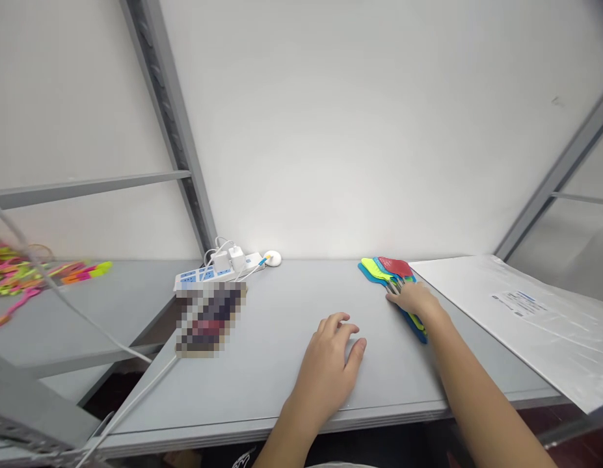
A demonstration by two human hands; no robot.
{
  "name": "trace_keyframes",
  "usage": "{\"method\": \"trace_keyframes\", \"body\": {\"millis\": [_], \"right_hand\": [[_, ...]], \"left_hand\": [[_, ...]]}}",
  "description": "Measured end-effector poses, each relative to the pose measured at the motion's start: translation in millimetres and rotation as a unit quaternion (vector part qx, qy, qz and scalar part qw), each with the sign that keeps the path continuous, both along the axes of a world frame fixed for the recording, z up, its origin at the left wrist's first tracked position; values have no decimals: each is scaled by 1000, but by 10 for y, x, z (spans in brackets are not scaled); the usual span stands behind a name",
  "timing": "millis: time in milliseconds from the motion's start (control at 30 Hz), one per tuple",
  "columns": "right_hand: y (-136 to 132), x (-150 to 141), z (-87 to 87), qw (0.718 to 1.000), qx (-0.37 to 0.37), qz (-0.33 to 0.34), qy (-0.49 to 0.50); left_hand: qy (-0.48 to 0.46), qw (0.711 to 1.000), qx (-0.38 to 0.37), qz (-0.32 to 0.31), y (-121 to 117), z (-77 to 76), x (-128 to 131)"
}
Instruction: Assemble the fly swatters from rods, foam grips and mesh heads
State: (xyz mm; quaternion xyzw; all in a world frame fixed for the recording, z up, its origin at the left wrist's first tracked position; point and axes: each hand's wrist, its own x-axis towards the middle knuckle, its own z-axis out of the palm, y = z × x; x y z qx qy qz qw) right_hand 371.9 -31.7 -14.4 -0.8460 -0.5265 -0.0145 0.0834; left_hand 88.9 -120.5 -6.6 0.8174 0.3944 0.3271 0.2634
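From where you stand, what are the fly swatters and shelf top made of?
The fly swatters look like moulded plastic: saturated colours, perforated red head. The shelf top looks like painted steel: matte grey, folded front edge; could be coated board.

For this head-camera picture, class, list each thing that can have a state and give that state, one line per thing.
left hand: open, palm down on the grey shelf
right hand: fingers on the swatters
plastic fly swatters: stacked, fanned, lying flat
power strip: two white chargers plugged in
white sheet: lying flat
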Motion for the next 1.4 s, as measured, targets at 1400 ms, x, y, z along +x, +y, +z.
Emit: {"method": "trace_keyframes", "body": {"millis": [1400], "right_hand": [[886, -838, -342, 763, 179, 601, -156]], "left_hand": [[295, 934, 193, 66, 1503, -32, -245]]}}
